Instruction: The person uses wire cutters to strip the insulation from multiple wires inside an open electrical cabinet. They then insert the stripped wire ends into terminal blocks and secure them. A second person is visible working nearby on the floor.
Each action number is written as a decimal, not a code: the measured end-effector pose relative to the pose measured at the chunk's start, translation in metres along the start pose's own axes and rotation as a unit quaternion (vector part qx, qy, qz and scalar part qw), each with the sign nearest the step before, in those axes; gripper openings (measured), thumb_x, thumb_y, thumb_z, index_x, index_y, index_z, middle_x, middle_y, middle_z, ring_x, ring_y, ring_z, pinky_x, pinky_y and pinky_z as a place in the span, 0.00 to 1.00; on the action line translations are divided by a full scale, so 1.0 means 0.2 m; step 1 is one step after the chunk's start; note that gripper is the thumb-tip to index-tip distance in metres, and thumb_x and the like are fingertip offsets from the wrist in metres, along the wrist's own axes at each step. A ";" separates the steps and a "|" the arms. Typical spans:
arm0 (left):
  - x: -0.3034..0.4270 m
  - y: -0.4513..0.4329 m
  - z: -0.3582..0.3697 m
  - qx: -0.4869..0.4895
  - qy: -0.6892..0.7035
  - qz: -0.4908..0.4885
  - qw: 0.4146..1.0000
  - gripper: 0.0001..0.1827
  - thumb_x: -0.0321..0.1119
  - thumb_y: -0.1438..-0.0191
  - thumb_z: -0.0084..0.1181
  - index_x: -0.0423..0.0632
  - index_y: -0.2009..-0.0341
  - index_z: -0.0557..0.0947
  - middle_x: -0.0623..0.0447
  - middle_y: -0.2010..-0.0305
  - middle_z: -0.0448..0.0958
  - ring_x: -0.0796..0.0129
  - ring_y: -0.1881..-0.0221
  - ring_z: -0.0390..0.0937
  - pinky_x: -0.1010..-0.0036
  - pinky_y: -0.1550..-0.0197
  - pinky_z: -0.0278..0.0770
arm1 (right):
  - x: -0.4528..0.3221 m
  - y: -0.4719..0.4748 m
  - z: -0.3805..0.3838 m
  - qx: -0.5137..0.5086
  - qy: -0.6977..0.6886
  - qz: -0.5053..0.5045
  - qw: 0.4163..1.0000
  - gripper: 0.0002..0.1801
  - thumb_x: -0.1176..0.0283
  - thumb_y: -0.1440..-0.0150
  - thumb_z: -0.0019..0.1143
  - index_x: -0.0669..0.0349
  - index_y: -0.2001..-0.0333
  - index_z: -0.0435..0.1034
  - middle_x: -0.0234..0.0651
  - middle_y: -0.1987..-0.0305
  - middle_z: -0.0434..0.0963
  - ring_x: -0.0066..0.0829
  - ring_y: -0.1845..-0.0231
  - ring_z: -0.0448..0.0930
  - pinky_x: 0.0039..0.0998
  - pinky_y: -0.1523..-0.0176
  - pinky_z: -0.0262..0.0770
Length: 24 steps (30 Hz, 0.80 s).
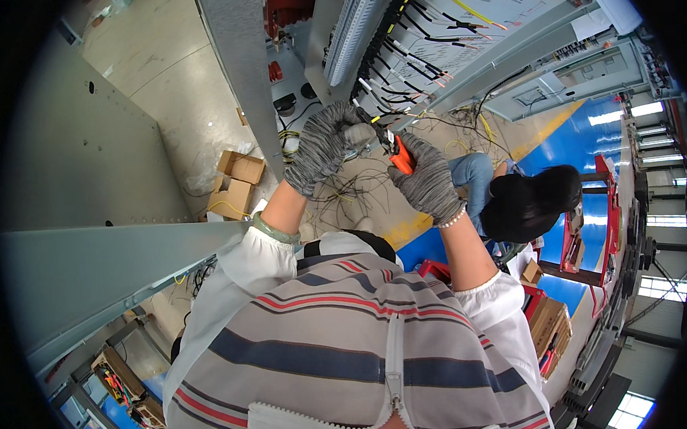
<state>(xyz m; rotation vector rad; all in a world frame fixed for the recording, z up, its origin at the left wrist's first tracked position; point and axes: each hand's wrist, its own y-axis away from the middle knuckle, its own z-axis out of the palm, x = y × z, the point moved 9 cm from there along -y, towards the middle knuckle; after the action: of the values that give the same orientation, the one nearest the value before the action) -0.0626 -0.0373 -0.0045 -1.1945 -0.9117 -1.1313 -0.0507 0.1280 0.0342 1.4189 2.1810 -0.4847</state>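
Note:
My right hand [429, 174], in a grey knitted glove, grips the orange handles of a wire stripper or similar pliers [401, 157]. The tool's dark jaws point up and left, close to the fingertips of my left hand [328, 146]. That hand wears a matching glove, and its thumb and fingers are closed on a black wire [362, 113] beside the jaws. A short yellow marker shows near this spot. How the jaws sit on the wire is too small to tell. Above, several black wires [409, 64] with white sleeves and bare copper ends stick out from a cabinet.
A slotted wiring duct [357, 35] runs along the cabinet, left of the wires. Loose cables [348, 194] litter the floor below my hands. An opened cardboard box [237, 187] lies left. A person [524, 202] sits to the right, near a red rack [607, 222]. A large metal panel [123, 256] stands left.

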 end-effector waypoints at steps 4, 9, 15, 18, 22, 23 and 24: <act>-0.02 -0.02 0.00 0.004 -0.010 0.015 1.000 0.12 0.36 0.52 0.69 0.44 0.73 0.79 0.55 0.74 0.77 0.75 0.72 0.73 0.76 0.67 0.73 | 0.01 0.02 0.02 -0.008 -0.030 0.010 0.999 0.30 0.74 0.55 0.65 0.69 0.47 0.69 0.51 0.58 0.78 0.43 0.57 0.81 0.34 0.51 0.77; -0.06 -0.01 0.01 0.010 0.024 -0.019 0.999 0.13 0.36 0.54 0.71 0.45 0.74 0.79 0.56 0.74 0.77 0.75 0.72 0.72 0.75 0.67 0.72 | -0.01 0.04 0.01 0.029 -0.018 -0.009 0.999 0.30 0.73 0.55 0.66 0.70 0.47 0.68 0.52 0.58 0.78 0.43 0.58 0.81 0.34 0.52 0.77; -0.10 -0.01 -0.03 0.048 -0.033 -0.003 0.998 0.14 0.37 0.55 0.72 0.45 0.74 0.79 0.56 0.75 0.76 0.75 0.71 0.71 0.76 0.67 0.71 | -0.03 0.06 -0.02 0.059 0.027 -0.011 0.998 0.30 0.72 0.57 0.65 0.67 0.48 0.69 0.50 0.60 0.77 0.46 0.57 0.80 0.38 0.52 0.77; -0.12 -0.01 -0.05 0.040 -0.036 0.025 0.998 0.14 0.39 0.50 0.69 0.46 0.69 0.77 0.57 0.71 0.75 0.74 0.67 0.73 0.76 0.62 0.73 | -0.08 0.08 -0.04 0.081 0.076 -0.059 0.992 0.31 0.72 0.58 0.64 0.65 0.47 0.68 0.49 0.60 0.75 0.48 0.58 0.79 0.39 0.53 0.77; -0.07 0.02 -0.03 0.021 -0.031 0.070 0.997 0.14 0.40 0.45 0.65 0.45 0.65 0.76 0.56 0.67 0.76 0.72 0.63 0.75 0.76 0.57 0.75 | -0.07 0.12 -0.02 0.025 -0.016 -0.077 0.997 0.32 0.72 0.58 0.64 0.62 0.46 0.68 0.49 0.58 0.74 0.50 0.60 0.78 0.39 0.55 0.77; -0.05 0.03 -0.02 0.007 -0.035 0.077 0.996 0.14 0.39 0.44 0.64 0.43 0.62 0.77 0.53 0.63 0.76 0.71 0.62 0.75 0.76 0.56 0.75 | -0.03 0.12 0.00 -0.008 -0.035 -0.048 0.998 0.34 0.73 0.60 0.64 0.59 0.44 0.67 0.50 0.57 0.74 0.52 0.58 0.77 0.42 0.53 0.75; 0.00 0.07 -0.02 0.028 -0.111 0.108 0.988 0.13 0.38 0.45 0.64 0.43 0.61 0.78 0.52 0.62 0.76 0.70 0.62 0.76 0.75 0.57 0.75 | -0.03 0.14 -0.03 -0.008 0.024 -0.061 0.998 0.35 0.73 0.60 0.64 0.59 0.44 0.67 0.50 0.56 0.73 0.51 0.57 0.77 0.43 0.52 0.75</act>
<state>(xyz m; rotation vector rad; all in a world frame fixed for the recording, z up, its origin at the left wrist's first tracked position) -0.0491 -0.0413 -0.0075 -1.3566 -0.9483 -0.8056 -0.0248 0.1372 0.0410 1.3080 2.3132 -0.4806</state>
